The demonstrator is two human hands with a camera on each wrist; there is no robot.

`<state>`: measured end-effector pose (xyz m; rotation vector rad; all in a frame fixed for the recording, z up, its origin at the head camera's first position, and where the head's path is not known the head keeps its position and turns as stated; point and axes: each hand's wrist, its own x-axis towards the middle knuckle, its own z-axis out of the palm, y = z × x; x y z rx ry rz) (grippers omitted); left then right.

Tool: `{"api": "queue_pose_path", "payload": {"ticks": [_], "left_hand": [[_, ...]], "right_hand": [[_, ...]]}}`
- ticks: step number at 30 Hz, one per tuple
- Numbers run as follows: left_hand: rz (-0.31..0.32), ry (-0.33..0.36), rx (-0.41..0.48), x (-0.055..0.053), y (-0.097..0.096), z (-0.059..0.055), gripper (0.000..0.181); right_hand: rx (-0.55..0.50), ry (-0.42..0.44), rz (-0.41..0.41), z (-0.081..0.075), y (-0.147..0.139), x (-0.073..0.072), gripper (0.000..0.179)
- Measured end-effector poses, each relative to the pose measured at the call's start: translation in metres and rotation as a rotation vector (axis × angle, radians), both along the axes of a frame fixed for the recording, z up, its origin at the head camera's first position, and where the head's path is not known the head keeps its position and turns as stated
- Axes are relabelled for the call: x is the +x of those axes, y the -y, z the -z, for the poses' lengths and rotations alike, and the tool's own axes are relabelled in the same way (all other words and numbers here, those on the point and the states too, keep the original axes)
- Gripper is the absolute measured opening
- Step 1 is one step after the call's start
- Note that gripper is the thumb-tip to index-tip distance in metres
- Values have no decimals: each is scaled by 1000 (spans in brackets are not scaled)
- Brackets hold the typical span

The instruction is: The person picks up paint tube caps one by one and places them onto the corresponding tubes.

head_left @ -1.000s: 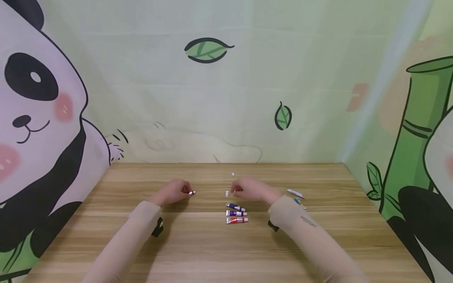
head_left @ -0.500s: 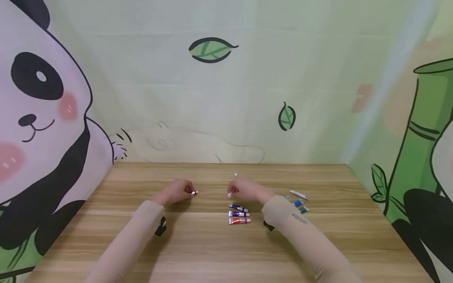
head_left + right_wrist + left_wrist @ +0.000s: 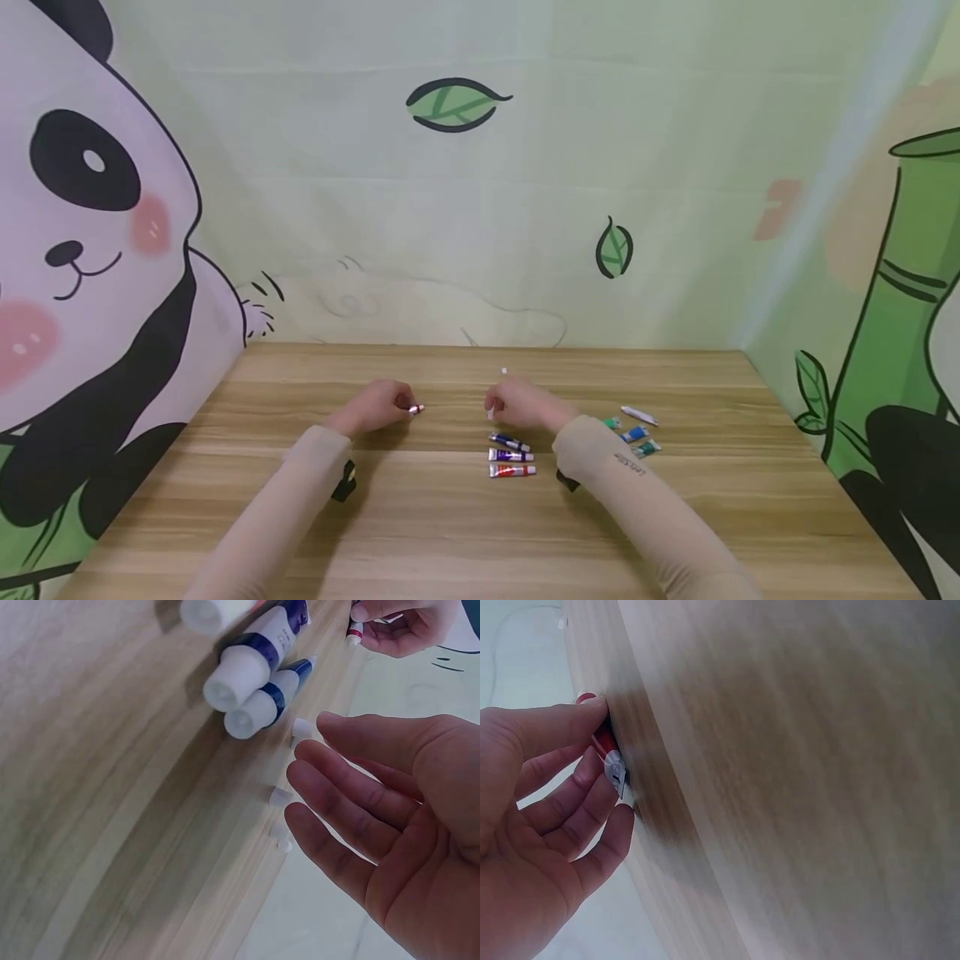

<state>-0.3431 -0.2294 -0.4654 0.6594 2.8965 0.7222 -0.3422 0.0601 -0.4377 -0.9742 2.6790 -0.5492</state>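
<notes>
Left hand (image 3: 377, 406): while its thumb and fingers pinch a small red-banded tube (image 3: 616, 771), we record the hand low over the wooden table (image 3: 450, 533).
Red-banded tube: in the left hand's grasp, close to the tabletop; white cap end towards the right hand's side, flat silver end showing below the fingertips in the left wrist view.
Right hand (image 3: 525, 404): fingers loosely bent, thumb parted from them in the wrist view; tips beside the nearest of several white pieces (image 3: 302, 727). Whether they touch it, we cannot tell.
White pieces: small, strung out along the table; we see one farther back, beyond the right hand.
Near row: dark blue tube (image 3: 510, 442), set slantwise; purple tube (image 3: 512, 456); red tube (image 3: 513, 472). The last two lie roughly parallel, white caps to the right.
Right-hand group: white tube (image 3: 640, 415), blue tube (image 3: 634, 434), teal tube (image 3: 647, 449), and green tube (image 3: 611, 423), which we find partly hidden by the right sleeve (image 3: 645, 500).
Backdrop: pale green wall (image 3: 375, 200), printed with panda (image 3: 90, 258), leaves and bamboo (image 3: 911, 308).
</notes>
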Motion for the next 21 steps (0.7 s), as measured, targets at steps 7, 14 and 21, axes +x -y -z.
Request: {"api": "queue_pose_path", "payload": {"ticks": [7, 14, 21], "left_hand": [[2, 19, 7, 1, 0, -1, 3], [-10, 21, 2, 0, 0, 0, 4], [-11, 19, 5, 0, 0, 1, 4]], "right_hand": [[31, -29, -18, 4, 3, -2, 13], [49, -24, -21, 2, 5, 2, 7], [52, 5, 11, 4, 7, 2, 8]]}}
